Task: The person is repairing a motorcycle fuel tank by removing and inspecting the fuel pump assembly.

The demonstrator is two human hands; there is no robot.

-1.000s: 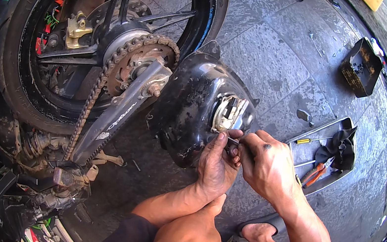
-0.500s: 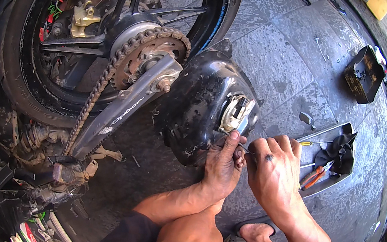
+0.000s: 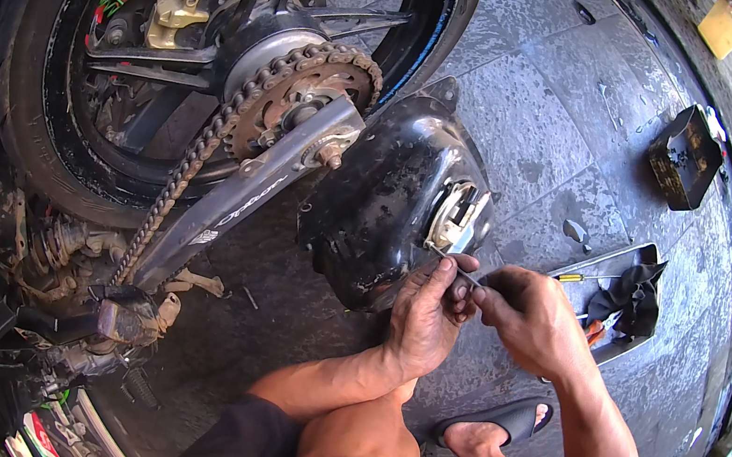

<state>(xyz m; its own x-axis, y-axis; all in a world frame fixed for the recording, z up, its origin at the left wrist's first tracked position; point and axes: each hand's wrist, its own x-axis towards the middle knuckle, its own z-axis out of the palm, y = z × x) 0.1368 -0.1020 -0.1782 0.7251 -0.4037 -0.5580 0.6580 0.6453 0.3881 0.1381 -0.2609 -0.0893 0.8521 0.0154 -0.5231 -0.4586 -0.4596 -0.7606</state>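
Observation:
A dark metal tank (image 3: 369, 210), glossy and scuffed, lies on the floor in front of me. A silver fitting (image 3: 453, 227) sits on its right side. Just below the fitting, my left hand (image 3: 424, 320) is closed, thumb and fingers pinching a thin metal rod (image 3: 474, 283). One end of the rod points up toward the fitting's lower edge; contact there is hard to make out. My right hand (image 3: 537, 316) grips the rod's other end with bent fingers. Any handle on it is hidden inside that hand.
At left stands a motorcycle wheel (image 3: 459, 15) with a chain (image 3: 192, 160) and swingarm (image 3: 248, 192). To the right are a tray (image 3: 613, 256) holding a yellow-handled screwdriver (image 3: 572, 277) and black cloth-like pieces, a dark open box (image 3: 676, 180) and a yellow container (image 3: 723, 28).
My right hand has turned at the wrist, its knuckles rolling to the right while still gripping the rod. My left hand keeps its pinch. The whole view has shifted slightly.

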